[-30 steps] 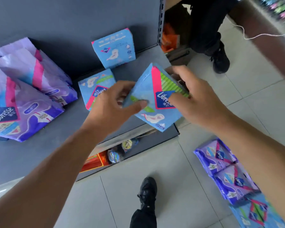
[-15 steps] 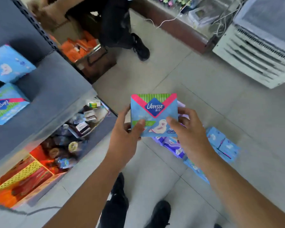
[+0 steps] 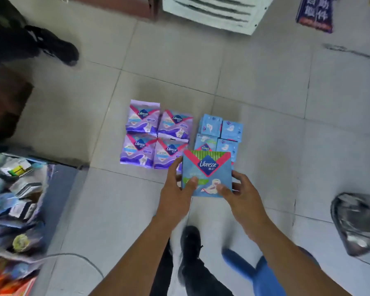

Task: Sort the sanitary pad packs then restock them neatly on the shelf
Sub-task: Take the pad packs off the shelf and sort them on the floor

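Grip of both hands is closed on one blue Libresse pad pack, which is held upright, face toward the camera, at the centre of the frame, slightly below the middle. The pack's lower left edge is pinched by the left hand, with the thumb laid on the front face and the fingers curled behind. The lower right corner is pinched by the right hand in the same way, thumb in front and fingers behind. A pink chevron, a green striped band at the top and a dark blue logo badge are shown on the pack's face.

Behind the held pack, on the grey tiled floor, two groups of packs are laid flat. Four purple Libresse packs are set in a two-by-two block, edges touching, just left of centre. Just to the right of them, small blue packs are grouped closely together, and the nearest of them are partly hidden by the held pack.

Below the hands, a black shoe and a dark trouser leg are seen at the bottom centre, with a blurred blue object just to the right. At the left edge, a low shelf of mixed small goods is shown, heavily blurred. At the upper left, another person's black shoe stands on the floor. A white louvred unit lies along the top centre, and a crumpled silver bag sits at the right edge.
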`<state>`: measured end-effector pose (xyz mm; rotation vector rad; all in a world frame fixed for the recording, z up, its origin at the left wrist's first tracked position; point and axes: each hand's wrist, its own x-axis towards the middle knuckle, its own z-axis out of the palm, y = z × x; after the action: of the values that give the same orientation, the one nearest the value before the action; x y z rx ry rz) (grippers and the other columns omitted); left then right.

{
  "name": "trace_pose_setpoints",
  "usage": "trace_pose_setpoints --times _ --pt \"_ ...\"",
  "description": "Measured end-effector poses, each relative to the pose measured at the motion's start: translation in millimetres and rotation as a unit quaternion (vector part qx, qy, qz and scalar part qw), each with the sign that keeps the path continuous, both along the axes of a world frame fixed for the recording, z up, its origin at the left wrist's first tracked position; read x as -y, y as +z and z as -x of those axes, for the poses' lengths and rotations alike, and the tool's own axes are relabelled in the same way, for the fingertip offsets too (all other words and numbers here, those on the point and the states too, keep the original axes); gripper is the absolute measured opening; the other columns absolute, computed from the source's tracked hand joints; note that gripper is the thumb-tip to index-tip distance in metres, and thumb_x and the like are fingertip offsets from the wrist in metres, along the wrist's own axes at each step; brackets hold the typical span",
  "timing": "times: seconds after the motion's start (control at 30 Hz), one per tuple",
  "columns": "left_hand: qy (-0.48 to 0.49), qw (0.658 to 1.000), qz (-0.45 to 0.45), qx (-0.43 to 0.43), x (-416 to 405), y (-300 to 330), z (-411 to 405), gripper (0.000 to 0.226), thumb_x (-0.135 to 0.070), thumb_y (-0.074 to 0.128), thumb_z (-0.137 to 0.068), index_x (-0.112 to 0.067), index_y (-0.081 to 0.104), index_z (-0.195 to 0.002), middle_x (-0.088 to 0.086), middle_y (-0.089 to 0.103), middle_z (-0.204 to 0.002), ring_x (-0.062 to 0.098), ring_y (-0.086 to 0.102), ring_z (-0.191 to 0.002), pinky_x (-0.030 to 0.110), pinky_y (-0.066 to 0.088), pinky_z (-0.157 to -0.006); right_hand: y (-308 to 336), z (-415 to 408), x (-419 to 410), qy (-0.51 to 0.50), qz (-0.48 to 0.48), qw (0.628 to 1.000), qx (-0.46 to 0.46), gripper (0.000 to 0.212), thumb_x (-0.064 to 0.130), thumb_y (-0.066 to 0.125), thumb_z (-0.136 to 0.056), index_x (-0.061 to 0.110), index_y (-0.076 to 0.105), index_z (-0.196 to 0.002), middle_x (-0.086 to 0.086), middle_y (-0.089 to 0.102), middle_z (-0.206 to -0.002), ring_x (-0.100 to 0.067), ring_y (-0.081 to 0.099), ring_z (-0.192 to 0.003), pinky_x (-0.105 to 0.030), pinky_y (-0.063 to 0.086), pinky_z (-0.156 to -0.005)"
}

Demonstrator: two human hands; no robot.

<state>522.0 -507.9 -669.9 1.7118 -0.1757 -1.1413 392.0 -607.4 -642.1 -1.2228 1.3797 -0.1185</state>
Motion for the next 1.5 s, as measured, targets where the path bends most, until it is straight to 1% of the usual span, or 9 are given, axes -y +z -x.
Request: trace_pose_setpoints --times 0.3,0.43,0.53,0.67,0.9,1.0,1.17,1.33,1.5 --pt "-0.134 0.988 -0.077 0.014 61.0 -91.6 55.4 0.060 -0.032 0.062 -0.092 -0.035 0.032 -0.144 -0.003 0.064 -0.110 0.016 0.068 -0.093 0.015 0.050 -0.060 -105.2 74.9 44.6 -0.053 -0.072 0.994 -0.056 0.029 0.027 0.075 -0.085 0.026 0.053 -0.104 -0.003 0.073 -0.104 -0.014 0.070 -0.092 -0.018 0.048 -0.066" --pt "-0.175 0.976 -0.127 0.041 100.1 -163.3 76.6 0.058 -0.029 0.059 -0.095 -0.037 0.031 -0.145 -0.002 0.064 -0.111 0.018 0.068 -0.094 0.030 0.056 -0.074 -177.2 99.2 78.6 -0.067 -0.089 0.991 -0.070 0.025 0.028 0.075 -0.084 0.027 0.052 -0.095 -0.001 0.073 -0.101 -0.008 0.069 -0.089 -0.013 0.048 -0.064" --pt "-0.215 0.959 -0.154 0.098 130.2 -232.3 89.4 0.054 -0.028 0.053 -0.098 -0.034 0.032 -0.147 0.002 0.059 -0.125 0.020 0.063 -0.107 0.030 0.047 -0.091 -254.9 119.9 105.9 -0.070 -0.069 0.991 -0.089 0.033 0.034 0.079 -0.080 0.025 0.053 -0.099 -0.002 0.075 -0.099 -0.014 0.071 -0.090 -0.029 0.054 -0.078" --pt "-0.283 0.909 -0.206 0.228 149.2 -307.9 92.6 0.052 -0.026 0.052 -0.096 -0.026 0.038 -0.146 0.002 0.045 -0.145 0.022 0.044 -0.130 0.032 0.036 -0.103 -351.4 146.2 129.4 -0.062 -0.061 0.987 -0.132 0.040 0.036 0.077 -0.080 0.023 0.052 -0.108 -0.002 0.074 -0.103 -0.015 0.070 -0.091 -0.033 0.053 -0.079" --pt "-0.386 0.800 -0.209 0.409 137.8 -383.2 81.7 0.050 -0.027 0.054 -0.091 -0.015 0.047 -0.139 0.014 0.045 -0.144 0.035 0.041 -0.131 0.048 0.044 -0.096 -456.0 150.0 133.8 -0.039 -0.044 0.989 -0.139 0.034 0.035 0.075 -0.083 0.028 0.051 -0.106 -0.001 0.073 -0.108 -0.016 0.069 -0.094 -0.033 0.054 -0.085" --pt "-0.392 0.791 -0.204 0.423 130.2 -398.1 82.2 0.052 -0.029 0.055 -0.089 -0.015 0.048 -0.139 0.015 0.044 -0.144 0.036 0.041 -0.131 0.048 0.043 -0.097 -469.9 140.8 129.9 -0.033 -0.023 0.989 -0.145 0.035 0.037 0.075 -0.083 0.027 0.051 -0.107 0.006 0.069 -0.102 -0.014 0.068 -0.092 -0.030 0.055 -0.085" --pt "-0.392 0.792 -0.210 0.419 133.4 -399.5 90.3 0.054 -0.031 0.054 -0.089 -0.016 0.046 -0.140 0.014 0.042 -0.146 0.035 0.040 -0.133 0.049 0.044 -0.098 -466.4 135.4 127.2 0.004 -0.005 0.985 -0.172 0.039 0.040 0.068 -0.089 0.020 0.055 -0.120 0.003 0.066 -0.111 -0.012 0.063 -0.095 -0.005 0.041 -0.064" --pt "-0.396 0.794 -0.213 0.409 138.6 -381.6 89.7 0.055 -0.031 0.054 -0.091 -0.018 0.043 -0.143 0.014 0.040 -0.148 0.034 0.037 -0.134 0.048 0.041 -0.099 -442.1 133.5 136.5 0.053 0.012 0.974 -0.221 0.050 0.035 0.062 -0.093 0.014 0.046 -0.136 -0.006 0.059 -0.130 -0.020 0.057 -0.116 -0.021 0.043 -0.082" --pt "-0.376 0.802 -0.200 0.418 135.2 -315.6 75.9 0.053 -0.035 0.048 -0.090 -0.016 0.048 -0.139 0.014 0.048 -0.141 0.035 0.044 -0.128 0.048 0.043 -0.095 -356.6 115.3 140.5 0.222 0.164 0.927 -0.253 0.041 0.032 0.052 -0.099 0.014 0.047 -0.136 -0.007 0.055 -0.130 -0.022 0.049 -0.120 -0.029 0.042 -0.086"
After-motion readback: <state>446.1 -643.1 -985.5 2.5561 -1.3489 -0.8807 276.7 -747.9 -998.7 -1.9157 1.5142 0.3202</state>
